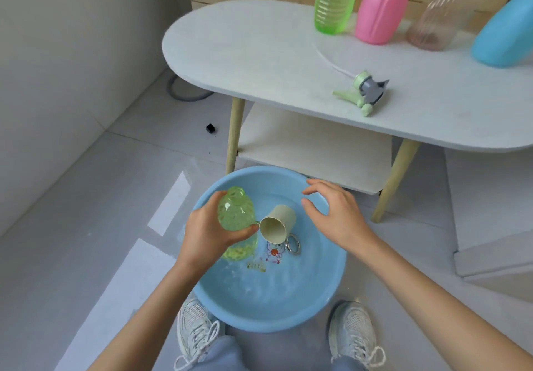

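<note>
Altogether five bottles are in view, one held and four standing. The left hand (212,233) grips the small green bottle (235,212) round its middle, fingers curled about it, with the open neck pointing far and the base dipped toward the water in the single blue basin (288,321) on the floor. The right hand (336,215) is released, fingers spread and relaxed, hovering over the basin's far right rim and holding nothing.

One cream cup (278,223) lies on its side in the basin, mouth toward the near side, just right of the held bottle and between the two hands. One metal ring (293,245) sits just near of it.

Far of the basin stands one white tabletop (245,47). Along its far edge is a row of four bottles, left to right: a tall green bottle (334,1), a pink bottle (382,7), a clear bottle (435,21), which is blurred, and a blue bottle (504,33). One spray head (364,92) lies nearer on the tabletop, well apart from the hands.

A lower shelf (302,145) sits beneath. One black cube (210,128) lies on the floor to the left. Two white shoes (196,330) flank the basin's near rim.
</note>
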### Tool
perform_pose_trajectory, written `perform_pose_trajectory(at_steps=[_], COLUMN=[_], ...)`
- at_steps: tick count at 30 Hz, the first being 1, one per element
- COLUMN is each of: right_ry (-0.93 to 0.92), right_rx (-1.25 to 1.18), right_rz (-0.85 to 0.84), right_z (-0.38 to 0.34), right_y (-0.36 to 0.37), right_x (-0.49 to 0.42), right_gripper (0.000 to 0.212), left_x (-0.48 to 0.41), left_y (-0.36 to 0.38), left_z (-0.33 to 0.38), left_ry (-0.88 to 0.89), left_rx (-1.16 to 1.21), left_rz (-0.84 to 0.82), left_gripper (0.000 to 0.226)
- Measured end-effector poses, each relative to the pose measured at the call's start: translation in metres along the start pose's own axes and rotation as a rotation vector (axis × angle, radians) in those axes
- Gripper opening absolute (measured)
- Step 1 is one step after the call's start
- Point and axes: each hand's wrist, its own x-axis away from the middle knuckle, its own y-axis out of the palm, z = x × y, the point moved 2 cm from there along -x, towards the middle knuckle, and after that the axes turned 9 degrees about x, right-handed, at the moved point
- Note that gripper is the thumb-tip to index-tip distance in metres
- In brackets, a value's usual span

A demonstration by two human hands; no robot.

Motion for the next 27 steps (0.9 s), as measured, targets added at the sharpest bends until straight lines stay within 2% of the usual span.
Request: perform_pose_trajectory(at_steps=[5,9,13,19,22,25,27], right_ry=[-0.092,-0.107,-0.108,-0.091,-0.065,-0.039,-0.049], right_rx=[-0.008,0.049,0.175,0.421,0.525,0.533,0.534], right_rz=[0.152,0.221,0.291,0.158,0.079,0.026,0.049], right_z=[-0.03,-0.039,-0.035,-0.016,-0.006,0.004,0.01], right_y=[-0.059,-0.102,-0.131,-0.143,-0.139,-0.134,-0.131], right_x=[-0.009,-0.025,-0.045,-0.085,-0.103,-0.116,-0.121], right_gripper=[0.018,0.023,0.029,0.067,0.083,0.091,0.089], left_x=[-0.001,-0.006,-0.011,-0.026,-0.034,-0.044,-0.051], left_y=[-0.019,-0.031,-0.036,-0.033,-0.028,-0.023,-0.02], left_z=[0.037,0.066,0.089,0.109,0.114,0.115,0.114], left_ry=[0.068,0.115,0.158,0.189,0.214,0.214,0.21], left_rx=[0.079,0.098,0.113,0.122,0.138,0.142,0.154], left_rz=[0.015,0.001,0.002,-0.03,-0.054,-0.075,-0.071], left_gripper=[0.077,0.093,0.08,0.099,0.096,0.094,0.093])
